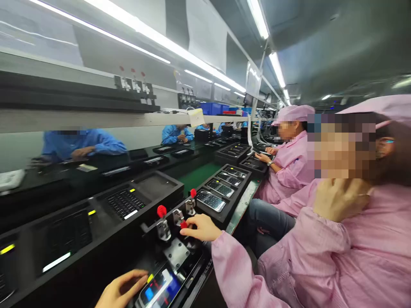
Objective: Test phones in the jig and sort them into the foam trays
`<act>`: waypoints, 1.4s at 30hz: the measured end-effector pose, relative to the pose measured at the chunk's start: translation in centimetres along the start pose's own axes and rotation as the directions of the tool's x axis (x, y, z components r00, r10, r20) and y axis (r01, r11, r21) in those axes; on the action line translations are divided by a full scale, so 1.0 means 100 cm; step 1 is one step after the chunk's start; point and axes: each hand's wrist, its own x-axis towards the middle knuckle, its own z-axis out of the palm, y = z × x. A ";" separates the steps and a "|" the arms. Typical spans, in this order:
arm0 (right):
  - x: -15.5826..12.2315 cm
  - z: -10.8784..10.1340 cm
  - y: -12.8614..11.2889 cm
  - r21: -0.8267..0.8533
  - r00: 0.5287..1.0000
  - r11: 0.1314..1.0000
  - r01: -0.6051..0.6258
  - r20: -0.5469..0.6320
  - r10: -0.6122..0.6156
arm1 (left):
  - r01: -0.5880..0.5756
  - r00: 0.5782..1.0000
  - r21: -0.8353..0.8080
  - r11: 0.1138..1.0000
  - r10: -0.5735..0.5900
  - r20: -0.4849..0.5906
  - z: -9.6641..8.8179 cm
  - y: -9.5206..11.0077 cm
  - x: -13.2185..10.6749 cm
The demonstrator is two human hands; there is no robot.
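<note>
My right hand (201, 227), in a pink sleeve, has its fingers closed around a red-tipped toggle clamp handle (183, 224). Two more clamps with red knobs (162, 211) stand beside it on a black fixture, above a metal plate (177, 254). In the fixture lies a smartphone (160, 291) with a lit, colourful screen and a yellow tab (150, 278) at its edge. My left hand (123, 288) is at the bottom, thumb and forefinger closed together on the phone's left edge by the tab. The lower part of the phone is cut off by the frame.
Black foam trays (160, 182) with phones and yellow tabs line the bench on the left. Another tray (245, 179) holding several phones stands ahead. Close on the right sits a co-worker in pink (369, 256), hand raised; others work farther along and opposite.
</note>
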 end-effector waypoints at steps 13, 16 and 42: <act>-0.004 0.002 0.000 0.049 0.999 0.998 0.036 0.011 -0.037 | -0.081 0.977 0.105 0.991 0.100 -0.188 0.033 0.012 -0.065; -0.005 0.001 -0.001 0.071 0.999 0.996 0.048 0.015 -0.049 | -0.163 0.973 0.181 0.970 0.188 -0.137 0.044 0.016 -0.086; 0.021 -0.063 -0.027 0.113 0.830 0.967 0.227 -0.543 -0.131 | -0.135 0.961 0.482 0.866 0.233 -0.150 0.067 0.041 -0.065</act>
